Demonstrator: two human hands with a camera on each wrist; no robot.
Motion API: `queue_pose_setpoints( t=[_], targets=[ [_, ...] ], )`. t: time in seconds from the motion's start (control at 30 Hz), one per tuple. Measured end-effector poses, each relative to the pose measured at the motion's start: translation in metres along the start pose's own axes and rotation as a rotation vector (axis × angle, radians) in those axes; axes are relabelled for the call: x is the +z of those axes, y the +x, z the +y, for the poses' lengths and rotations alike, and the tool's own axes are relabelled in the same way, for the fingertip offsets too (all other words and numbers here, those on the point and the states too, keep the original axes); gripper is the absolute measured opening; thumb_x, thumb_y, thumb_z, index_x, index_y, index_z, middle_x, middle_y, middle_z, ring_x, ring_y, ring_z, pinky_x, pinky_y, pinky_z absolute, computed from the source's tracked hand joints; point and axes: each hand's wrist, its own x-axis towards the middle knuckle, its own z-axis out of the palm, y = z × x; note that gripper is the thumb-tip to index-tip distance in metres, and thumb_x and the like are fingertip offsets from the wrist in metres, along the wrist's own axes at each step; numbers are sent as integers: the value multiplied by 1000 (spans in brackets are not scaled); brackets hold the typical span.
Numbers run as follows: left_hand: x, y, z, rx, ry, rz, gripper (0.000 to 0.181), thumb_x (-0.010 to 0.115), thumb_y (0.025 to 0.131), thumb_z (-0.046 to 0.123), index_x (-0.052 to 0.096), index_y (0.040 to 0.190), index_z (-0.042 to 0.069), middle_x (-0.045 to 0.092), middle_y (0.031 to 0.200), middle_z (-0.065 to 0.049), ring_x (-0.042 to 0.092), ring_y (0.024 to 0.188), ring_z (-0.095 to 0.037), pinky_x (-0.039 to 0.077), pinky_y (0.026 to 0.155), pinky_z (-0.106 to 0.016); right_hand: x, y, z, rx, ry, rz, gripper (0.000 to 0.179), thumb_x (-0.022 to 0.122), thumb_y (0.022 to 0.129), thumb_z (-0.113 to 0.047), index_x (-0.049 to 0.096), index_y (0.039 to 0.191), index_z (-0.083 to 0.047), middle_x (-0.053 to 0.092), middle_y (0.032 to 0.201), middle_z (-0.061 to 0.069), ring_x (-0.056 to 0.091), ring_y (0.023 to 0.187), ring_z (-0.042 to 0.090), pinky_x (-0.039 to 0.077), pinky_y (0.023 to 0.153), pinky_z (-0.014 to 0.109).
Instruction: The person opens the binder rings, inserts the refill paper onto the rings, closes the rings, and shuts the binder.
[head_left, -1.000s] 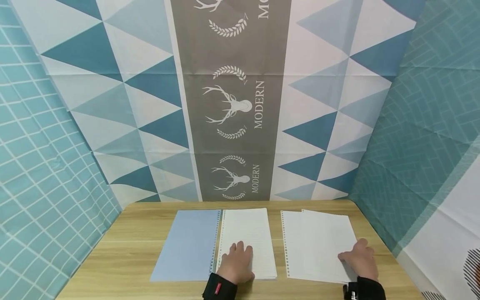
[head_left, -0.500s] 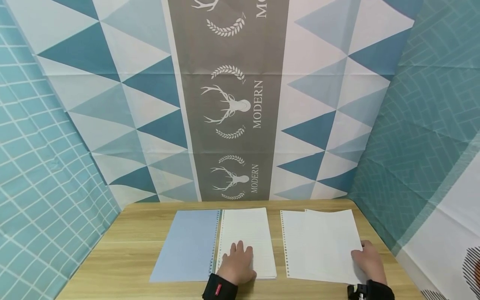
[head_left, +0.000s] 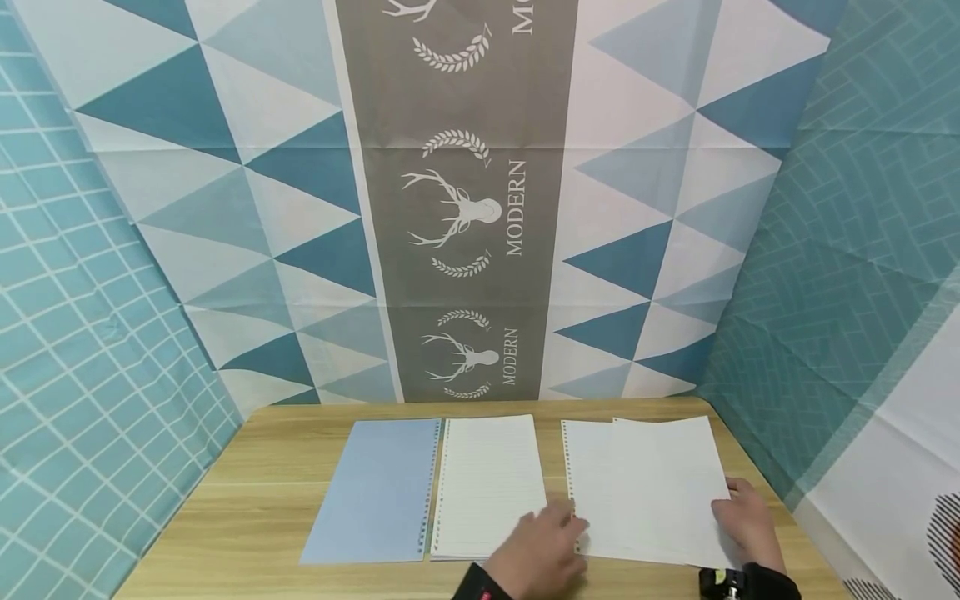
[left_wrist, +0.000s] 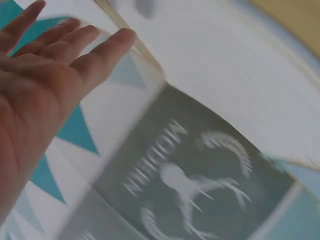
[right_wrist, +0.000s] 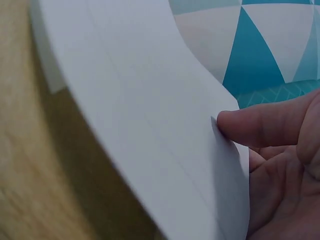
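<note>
Two overlapping white punched sheets of paper lie on the right of the table; the upper sheet [head_left: 667,483] covers part of the lower sheet [head_left: 588,475]. My right hand [head_left: 750,521] pinches the upper sheet's right edge, thumb on top and fingers beneath, and the sheet [right_wrist: 140,115] bows up off the table in the right wrist view. My left hand [head_left: 542,546] is over the gap between the notebook page and the sheets, fingers extended. In the left wrist view the left hand's fingers [left_wrist: 102,57] are spread and hold nothing. A lined notebook page [head_left: 489,483] lies left of it.
The notebook's blue cover [head_left: 371,492] lies flat on the left, joined by a ring spine [head_left: 429,500]. The wooden table [head_left: 247,500] ends at a patterned back wall [head_left: 465,200], with cloth walls on both sides.
My left hand has lifted off the notebook page and moved right, toward the loose sheets. My right hand has shifted right, drawing the upper sheet a little to the right.
</note>
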Motion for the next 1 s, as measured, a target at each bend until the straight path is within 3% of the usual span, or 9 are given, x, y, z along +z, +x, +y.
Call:
queue_pose_setpoints(
  t=[0.13,0.27,0.37,0.53,0.6,0.7,0.77,0.87,1.0],
  targets=[
    [10,8,18,84,59,-78,33,64,95,53,65,118,30,61,132,8,58,129,-13,59,91,-46,1,-1,-2,13,38,-2,61,44,90,1,26,146,20,31,145,45,35,129,57,31,110,70],
    [18,11,27,50,74,-158,38,62,92,60,63,116,32,58,139,11,55,136,-14,54,99,-53,1,-1,-4,22,49,-3,61,46,91,3,26,147,18,30,146,44,33,131,58,29,111,71],
    [19,11,28,34,67,-176,41,60,92,63,62,118,31,56,143,11,53,138,-15,53,101,-55,1,-1,-3,27,76,-25,63,45,90,3,25,149,17,28,148,44,30,135,58,26,113,71],
    [15,11,25,43,24,-127,31,66,93,54,65,114,31,62,121,13,60,124,-9,57,94,-53,0,2,1,45,154,-95,68,43,89,3,20,153,14,22,154,42,22,141,57,19,116,72],
    [11,12,24,23,-16,-95,28,69,93,49,67,115,31,63,115,14,62,117,-5,58,92,-52,-1,4,3,52,202,-140,71,43,91,1,16,155,12,20,156,42,24,141,57,21,116,71],
    [4,14,23,-22,-82,-51,31,68,95,45,67,122,29,67,122,10,62,116,-4,58,91,-49,-4,6,6,55,292,-219,73,45,94,-1,11,158,9,20,157,40,40,133,51,42,105,63],
    [0,16,22,-45,-107,-26,37,66,96,46,65,128,26,66,129,5,62,121,-7,58,91,-46,-7,6,8,45,357,-278,74,45,97,-3,7,159,7,21,156,38,51,122,42,52,94,50],
    [-2,17,22,-66,-138,-20,49,61,99,48,58,139,20,61,142,-1,60,129,-13,58,93,-42,-10,7,12,37,467,-348,74,45,101,-5,2,161,3,42,145,29,59,108,25,55,84,37],
    [-3,17,19,-92,-248,7,64,51,102,54,44,151,13,49,155,-9,55,138,-21,55,103,-40,-14,5,14,36,582,-418,76,44,106,-11,-6,163,-5,51,135,3,60,103,10,57,89,34]
  ],
)
